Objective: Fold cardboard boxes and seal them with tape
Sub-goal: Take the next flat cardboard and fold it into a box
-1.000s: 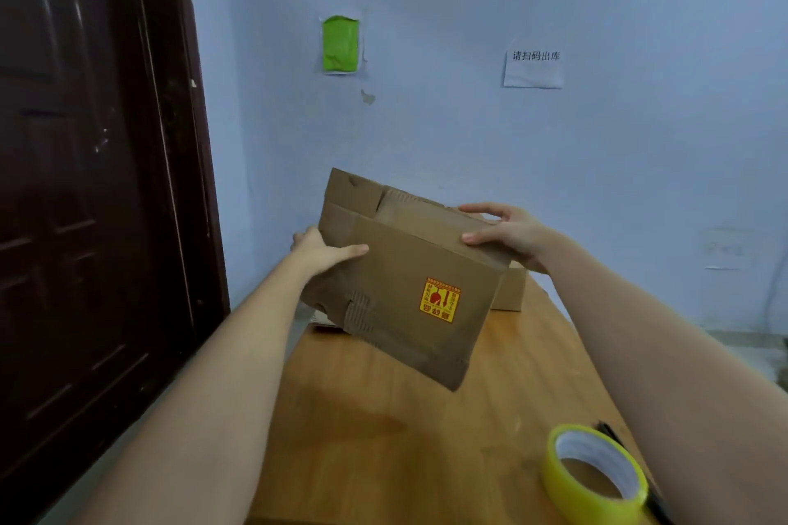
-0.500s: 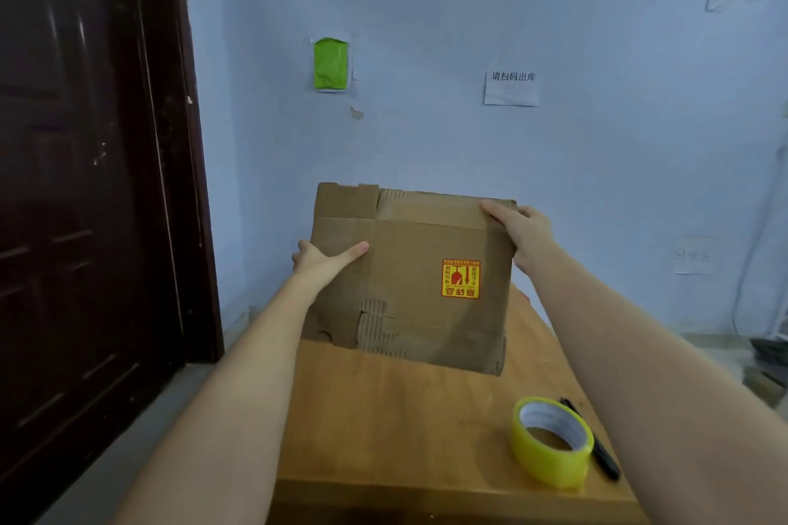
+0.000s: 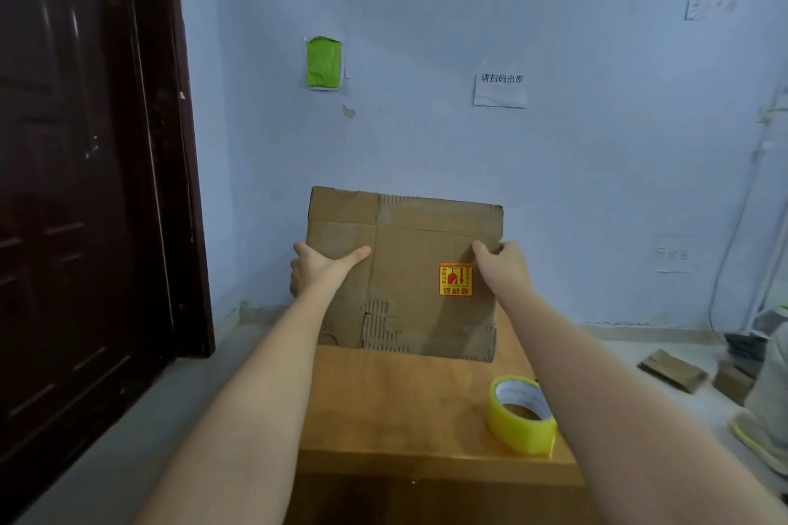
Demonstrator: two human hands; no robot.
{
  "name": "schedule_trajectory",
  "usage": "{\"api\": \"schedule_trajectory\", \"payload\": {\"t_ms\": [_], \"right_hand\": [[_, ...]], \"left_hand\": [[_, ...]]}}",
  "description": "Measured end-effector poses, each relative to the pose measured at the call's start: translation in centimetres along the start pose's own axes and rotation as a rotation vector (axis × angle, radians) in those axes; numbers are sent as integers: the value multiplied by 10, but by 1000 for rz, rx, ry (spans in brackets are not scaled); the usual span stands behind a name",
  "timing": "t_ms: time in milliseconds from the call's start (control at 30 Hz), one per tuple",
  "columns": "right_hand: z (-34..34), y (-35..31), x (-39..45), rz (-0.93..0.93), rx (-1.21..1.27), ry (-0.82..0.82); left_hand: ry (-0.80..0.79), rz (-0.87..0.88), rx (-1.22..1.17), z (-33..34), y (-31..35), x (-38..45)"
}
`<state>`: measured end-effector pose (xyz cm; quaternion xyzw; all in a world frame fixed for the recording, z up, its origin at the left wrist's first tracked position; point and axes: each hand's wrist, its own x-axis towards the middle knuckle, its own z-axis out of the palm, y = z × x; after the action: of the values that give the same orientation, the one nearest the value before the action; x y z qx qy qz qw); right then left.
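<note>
Cardboard box (image 3: 405, 264) stands upright at the far end of the wooden desk (image 3: 401, 409), broad face toward the camera, yellow-red sticker (image 3: 456, 278) on its right half. Left hand (image 3: 317, 271) grips the box's left edge, thumb across the front. Right hand (image 3: 501, 269) grips the right edge beside the sticker. Yellow tape roll (image 3: 521, 415) lies on the desk's near right, apart from the box.

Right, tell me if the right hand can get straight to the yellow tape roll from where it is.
Probably yes. The tape roll sits in the open on the wooden table, just beside the right forearm, with nothing between. But the right hand is gripping the cardboard box, so it must let go first.
</note>
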<state>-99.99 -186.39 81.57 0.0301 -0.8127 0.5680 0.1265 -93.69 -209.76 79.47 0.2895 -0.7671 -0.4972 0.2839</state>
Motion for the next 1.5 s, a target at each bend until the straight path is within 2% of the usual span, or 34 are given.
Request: {"api": "schedule_trajectory", "payload": {"t_ms": [167,367,533,700,833,933,1100,1167,1333,1500], "right_hand": [[4,12,-4,56,-68,-63],[4,31,-7,42,-126,-42],[6,37,-7,22,-90,-7],[15,41,-6,-54,-45,-30],[23,56,-12,-36,45,-27],[23,69,-21,-56,110,-10],[14,77,-37,-133,247,-104],[13,81,-44,-128,287,-142],[15,85,-66,-94,285,-288],[14,84,-83,-146,249,-264]], "left_hand": [[-37,-16,4,5,-3,-5],[-157,-23,35,8,-15,-2],[-332,-17,-138,15,-31,16],[-498,103,-189,9,-10,-14],[-582,79,-332,12,-13,-18],[-586,81,-346,8,-17,-17],[-590,123,-402,-8,-34,-23],[-590,89,-487,-13,-46,-33],[-515,18,-648,-13,-73,-55],[-463,93,-598,-14,-78,-58]]}}
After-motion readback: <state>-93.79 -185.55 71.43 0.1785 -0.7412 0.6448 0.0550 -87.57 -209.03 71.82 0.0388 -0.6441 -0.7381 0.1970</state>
